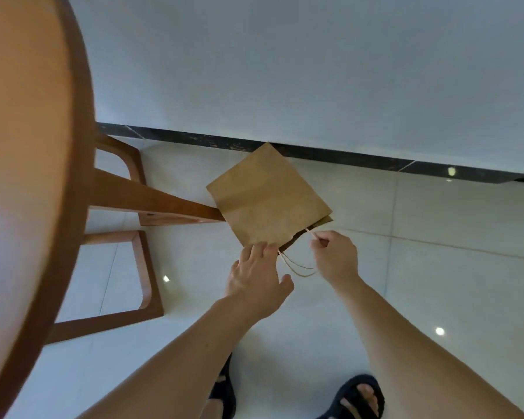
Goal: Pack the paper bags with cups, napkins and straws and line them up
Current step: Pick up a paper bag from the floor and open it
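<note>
Wall [315, 55], pale and plain, fills the far half of the view, and it meets a glossy tiled floor [436, 237] at a dark skirting strip [345, 154]. A round wooden table [22, 146] curves down the left side, its legs [152, 201] splayed toward the middle. A flat brown paper bag [266, 198] sits tilted in the middle, in front of the tip of one leg, its mouth toward the near side and slightly parted; whether it rests on the floor cannot be told. The left hand [254, 279] is released, fingers straight and touching the bag's near edge, thumb spread apart. The right hand [336, 258] is grasping, pinching a thin cord handle [300, 267] at the mouth, and a loop of it hangs between the hands. Dark sandals [360, 397] show at the near edge.
</note>
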`<state>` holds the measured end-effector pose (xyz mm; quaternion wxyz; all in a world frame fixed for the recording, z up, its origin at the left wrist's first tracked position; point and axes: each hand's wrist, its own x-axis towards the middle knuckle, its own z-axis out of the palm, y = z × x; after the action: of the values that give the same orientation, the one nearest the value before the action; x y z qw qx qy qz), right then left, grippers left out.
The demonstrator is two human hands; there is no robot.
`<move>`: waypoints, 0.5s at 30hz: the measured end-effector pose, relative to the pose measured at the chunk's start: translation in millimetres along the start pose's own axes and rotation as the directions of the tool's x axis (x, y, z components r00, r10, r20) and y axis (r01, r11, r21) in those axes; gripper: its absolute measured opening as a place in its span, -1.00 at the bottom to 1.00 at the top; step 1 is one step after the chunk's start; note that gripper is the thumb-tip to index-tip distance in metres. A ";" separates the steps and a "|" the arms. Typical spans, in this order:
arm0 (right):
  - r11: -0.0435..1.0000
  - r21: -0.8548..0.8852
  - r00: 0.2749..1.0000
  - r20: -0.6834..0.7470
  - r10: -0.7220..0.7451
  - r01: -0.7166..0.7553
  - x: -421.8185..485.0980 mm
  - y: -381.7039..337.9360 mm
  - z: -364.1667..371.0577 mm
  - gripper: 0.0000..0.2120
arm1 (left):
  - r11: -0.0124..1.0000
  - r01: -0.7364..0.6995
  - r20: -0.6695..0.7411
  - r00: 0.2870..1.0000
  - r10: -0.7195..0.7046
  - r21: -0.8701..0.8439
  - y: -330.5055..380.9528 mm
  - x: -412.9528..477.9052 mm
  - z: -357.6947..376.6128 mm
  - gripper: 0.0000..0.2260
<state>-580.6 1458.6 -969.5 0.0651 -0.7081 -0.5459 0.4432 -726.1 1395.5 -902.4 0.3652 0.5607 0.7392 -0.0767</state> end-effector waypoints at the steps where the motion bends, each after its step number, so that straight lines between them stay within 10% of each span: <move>1: 0.999 0.041 1.000 -0.011 -0.014 0.015 -15.3 -19.7 -15.6 -0.70 | 1.000 -0.005 0.001 1.000 0.005 -0.004 6.2 -15.3 -13.7 -0.44; 15: 0.921 0.387 0.994 0.107 0.006 -0.047 -262.5 -293.9 -245.2 -0.90 | 0.977 -0.139 -0.129 0.984 0.119 -0.159 53.0 -235.3 -249.0 -0.30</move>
<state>-622.5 1452.9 -507.4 0.1698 -0.6642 -0.4401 0.5799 -767.6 1362.9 -559.8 0.3706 0.5784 0.7254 0.0430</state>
